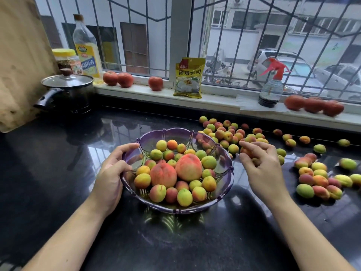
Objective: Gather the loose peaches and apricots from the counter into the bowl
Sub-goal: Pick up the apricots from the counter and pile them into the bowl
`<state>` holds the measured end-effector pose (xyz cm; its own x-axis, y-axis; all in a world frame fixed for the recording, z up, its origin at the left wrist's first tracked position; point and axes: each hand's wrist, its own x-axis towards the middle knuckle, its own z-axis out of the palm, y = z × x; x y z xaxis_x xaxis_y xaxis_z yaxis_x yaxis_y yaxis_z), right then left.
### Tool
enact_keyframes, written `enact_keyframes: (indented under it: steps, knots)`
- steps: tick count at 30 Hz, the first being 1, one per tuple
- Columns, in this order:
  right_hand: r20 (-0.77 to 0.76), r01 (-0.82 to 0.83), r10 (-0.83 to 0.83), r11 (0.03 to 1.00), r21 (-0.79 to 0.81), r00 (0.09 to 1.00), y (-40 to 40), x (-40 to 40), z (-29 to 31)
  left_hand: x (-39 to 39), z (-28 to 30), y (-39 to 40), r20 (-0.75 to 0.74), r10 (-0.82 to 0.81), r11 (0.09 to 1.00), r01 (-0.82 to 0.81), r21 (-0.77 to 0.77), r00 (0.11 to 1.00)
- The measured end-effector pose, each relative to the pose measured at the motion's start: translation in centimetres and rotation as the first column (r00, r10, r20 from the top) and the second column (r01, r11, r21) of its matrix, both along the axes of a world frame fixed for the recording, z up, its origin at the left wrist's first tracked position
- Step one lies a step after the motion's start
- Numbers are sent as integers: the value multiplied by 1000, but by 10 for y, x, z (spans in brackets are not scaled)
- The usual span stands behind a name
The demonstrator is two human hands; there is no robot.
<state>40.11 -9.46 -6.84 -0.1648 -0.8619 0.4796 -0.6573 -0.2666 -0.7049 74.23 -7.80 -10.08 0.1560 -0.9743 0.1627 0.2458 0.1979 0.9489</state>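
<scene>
Far left: wooden board (pixel 21 61) leaning upright against the wall. Beside it a black pot (pixel 67 92) with glass lid, standing on the dark counter (pixel 58 173). Behind the pot, a yellow-capped jar (pixel 65 59) and a tall oil bottle (pixel 86 47) on the windowsill (pixel 136 92).

Sill, moving right: three tomatoes (pixel 125 80), then a yellow packet (pixel 188 78) propped upright, a spray bottle (pixel 271 89) with red trigger, more tomatoes at the far right end.

Centre counter: purple glass bowl (pixel 224 167), scalloped rim. Inside, two large peaches (pixel 188 167) side by side near the middle, ringed by many small apricots.

Left hand (pixel 111 173) grips the bowl's left rim; fingers curl over the edge, thumb against the outer wall.

Right hand (pixel 259 163) sits just right of the bowl, above the counter. Fingers curled inward round a couple of small apricots (pixel 247 151); one orange fruit shows between thumb and fingertips, another lower in the palm. Exact count in hand hard to tell.

Right of the hand: loose apricots (pixel 224 133) heaped behind the bowl's right rim, scattered singles trailing along the counter edge, and a second cluster (pixel 318 178) near the right border, well apart from the bowl
</scene>
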Motion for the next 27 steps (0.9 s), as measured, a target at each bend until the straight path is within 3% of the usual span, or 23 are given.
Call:
enact_keyframes:
  steps: [2, 8, 15, 22, 27]
  knots:
    - [18, -79, 79, 997, 13, 997, -2, 1, 9, 0, 0, 0, -3, 1, 1000, -1, -3, 1000]
    - [-230, -296, 316, 948, 117, 920, -22, 39, 53, -1, 2, -1, -5, -7, 1000, 7, -4, 1000]
    - [-655, -354, 441, 895, 270, 614, -84, 91, 59, 1, 1, -1, 0, -13, 1000, 13, 4, 1000]
    - [-734, -350, 444, 890, 293, 514, -93, 95, 51, 0, 0, -3, 13, -12, 1000, 12, -6, 1000]
    - [-729, -362, 443, 889, 280, 523, -87, 95, 49, 0, 2, -2, 0, -15, 1000, 15, -17, 1000]
